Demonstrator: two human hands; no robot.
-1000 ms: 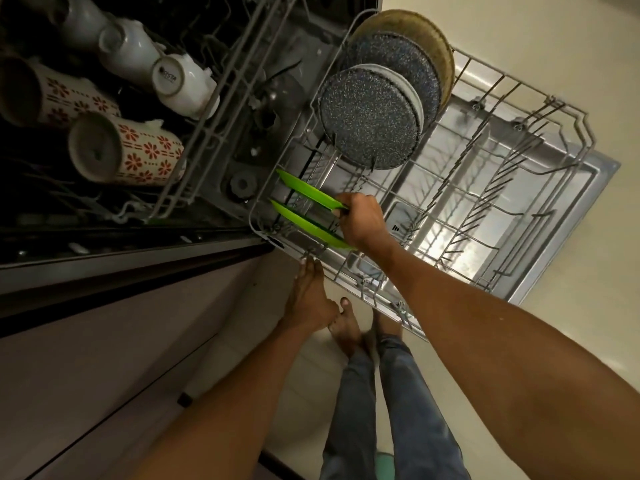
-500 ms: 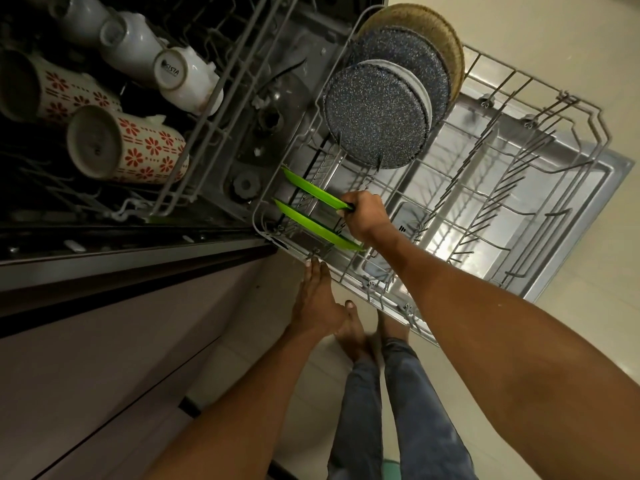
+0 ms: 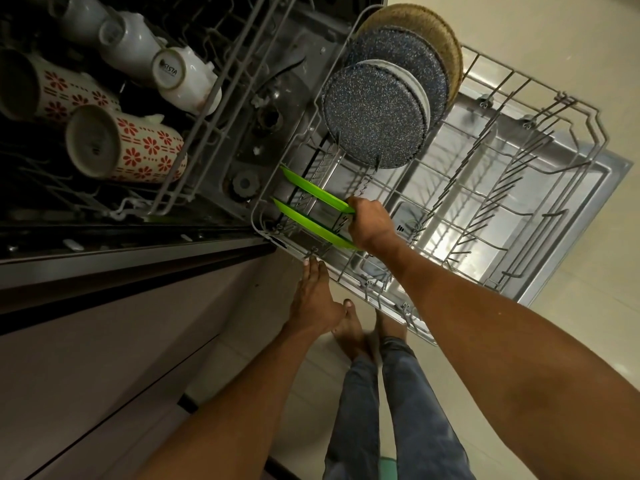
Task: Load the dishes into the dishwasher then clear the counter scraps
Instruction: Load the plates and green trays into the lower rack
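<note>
1. Over the pulled-out lower rack, two green plates are being stood on edge between the tines at the rack's near corner, one just behind the other, presumably so spray can reach both faces.
2. The right hand is being kept at the plates' right-hand ends, fingers curled over the rim of the rear plate; its grip is being judged as grasping that plate, likely to steady it until the tines are bearing it.
3. The left hand is being held with straight fingers, tips touching the rack's front rim beside the plates; its grip is released and nothing is being held. The rack is probably being braced against rolling.
4. Three speckled grey plates and a woven round mat are being kept upright at the rack's far corner, faces turned the same way.
5. Floral mugs and white cups are being carried on the upper rack, lying tilted with bases toward the camera.
6. Loading is being judged as partly done: much of the lower rack is unfilled. The worktop and its scraps are not being shown, so that step cannot be assessed.
</note>
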